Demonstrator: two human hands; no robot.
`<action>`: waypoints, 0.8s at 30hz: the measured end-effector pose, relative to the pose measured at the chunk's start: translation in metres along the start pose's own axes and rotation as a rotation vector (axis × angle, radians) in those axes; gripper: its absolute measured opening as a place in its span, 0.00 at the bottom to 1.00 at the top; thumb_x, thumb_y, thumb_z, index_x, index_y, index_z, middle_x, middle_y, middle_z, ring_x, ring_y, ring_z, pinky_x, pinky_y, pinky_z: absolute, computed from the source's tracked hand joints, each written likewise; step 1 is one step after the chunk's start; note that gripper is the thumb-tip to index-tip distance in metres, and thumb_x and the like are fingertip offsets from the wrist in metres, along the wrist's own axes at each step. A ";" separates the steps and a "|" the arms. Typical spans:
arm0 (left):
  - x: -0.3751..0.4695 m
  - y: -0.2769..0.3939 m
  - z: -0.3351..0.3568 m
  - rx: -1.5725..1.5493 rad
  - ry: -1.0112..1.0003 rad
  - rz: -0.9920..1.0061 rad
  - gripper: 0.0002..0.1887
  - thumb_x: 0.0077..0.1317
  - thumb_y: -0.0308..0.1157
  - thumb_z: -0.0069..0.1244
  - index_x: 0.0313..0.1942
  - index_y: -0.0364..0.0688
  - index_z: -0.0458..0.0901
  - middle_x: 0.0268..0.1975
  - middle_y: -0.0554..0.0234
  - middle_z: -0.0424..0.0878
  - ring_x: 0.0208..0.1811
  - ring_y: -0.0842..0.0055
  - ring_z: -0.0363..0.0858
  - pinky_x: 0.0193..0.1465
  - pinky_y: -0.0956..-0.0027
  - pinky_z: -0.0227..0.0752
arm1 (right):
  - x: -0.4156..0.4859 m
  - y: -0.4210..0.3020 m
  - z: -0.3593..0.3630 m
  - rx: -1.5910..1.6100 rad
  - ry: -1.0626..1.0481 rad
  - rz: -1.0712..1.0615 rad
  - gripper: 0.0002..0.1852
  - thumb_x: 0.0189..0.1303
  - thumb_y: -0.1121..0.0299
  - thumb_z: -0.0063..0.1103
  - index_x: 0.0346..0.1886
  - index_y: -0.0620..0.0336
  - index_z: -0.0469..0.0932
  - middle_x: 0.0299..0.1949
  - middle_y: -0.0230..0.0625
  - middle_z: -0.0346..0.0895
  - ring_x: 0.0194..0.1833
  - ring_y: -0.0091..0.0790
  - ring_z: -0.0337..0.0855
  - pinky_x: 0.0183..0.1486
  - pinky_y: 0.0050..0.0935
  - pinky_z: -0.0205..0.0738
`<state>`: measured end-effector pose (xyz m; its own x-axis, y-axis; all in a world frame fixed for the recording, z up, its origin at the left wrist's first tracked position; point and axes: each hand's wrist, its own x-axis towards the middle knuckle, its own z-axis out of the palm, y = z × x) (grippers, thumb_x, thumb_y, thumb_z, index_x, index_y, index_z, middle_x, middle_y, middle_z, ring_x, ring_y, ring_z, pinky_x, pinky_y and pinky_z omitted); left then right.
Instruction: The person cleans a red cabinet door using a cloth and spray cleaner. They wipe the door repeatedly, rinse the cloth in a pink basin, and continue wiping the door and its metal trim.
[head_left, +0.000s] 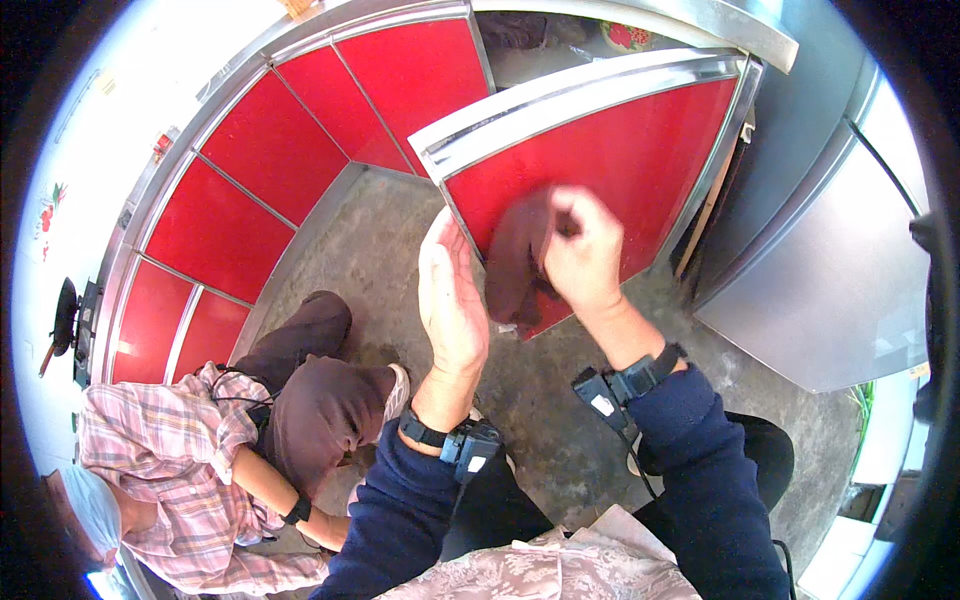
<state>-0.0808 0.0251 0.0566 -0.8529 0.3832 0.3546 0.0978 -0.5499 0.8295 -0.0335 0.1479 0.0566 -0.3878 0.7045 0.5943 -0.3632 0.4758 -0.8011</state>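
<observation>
An open red cabinet door (600, 165) with a silvery metal frame stands in front of me. My left hand (452, 296) is raised at the door's near edge, palm turned toward the door and fingers extended, with nothing in it. My right hand (586, 251), slightly blurred, grips a dark brown cloth (517, 251) that hangs against the door's red face. The cloth hides part of the panel and its lower edge. Both of my wrists wear strapped devices with cables.
Red cabinets (255, 150) curve along the left under a pale counter. A person (172, 480) in a plaid shirt crouches at lower left, near my left arm. A grey refrigerator (825, 285) stands at the right. The floor (555, 420) is concrete.
</observation>
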 end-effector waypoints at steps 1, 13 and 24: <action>-0.001 0.001 0.001 0.020 0.005 -0.001 0.27 0.77 0.44 0.34 0.66 0.32 0.62 0.67 0.53 0.67 0.70 0.67 0.62 0.74 0.61 0.50 | 0.014 -0.007 0.003 0.157 0.045 0.010 0.09 0.52 0.78 0.66 0.37 0.64 0.80 0.32 0.38 0.82 0.34 0.24 0.83 0.36 0.26 0.78; -0.002 0.011 0.000 0.037 -0.044 0.025 0.26 0.74 0.41 0.42 0.66 0.34 0.62 0.68 0.53 0.66 0.71 0.67 0.61 0.75 0.60 0.47 | -0.046 0.024 -0.012 0.038 -0.242 0.392 0.08 0.57 0.80 0.63 0.40 0.63 0.76 0.36 0.35 0.82 0.38 0.23 0.82 0.39 0.24 0.77; -0.035 -0.013 -0.041 0.409 -0.584 -0.228 0.74 0.41 0.42 0.74 0.74 0.48 0.24 0.76 0.45 0.40 0.77 0.54 0.43 0.75 0.49 0.46 | -0.105 -0.020 -0.031 0.796 -0.192 0.672 0.15 0.58 0.87 0.53 0.48 0.65 0.72 0.45 0.36 0.78 0.49 0.28 0.78 0.52 0.28 0.75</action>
<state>-0.0738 -0.0114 0.0155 -0.4749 0.8491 0.2314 0.2314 -0.1332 0.9637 0.0406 0.0806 0.0081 -0.8175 0.5666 0.1033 -0.4476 -0.5122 -0.7330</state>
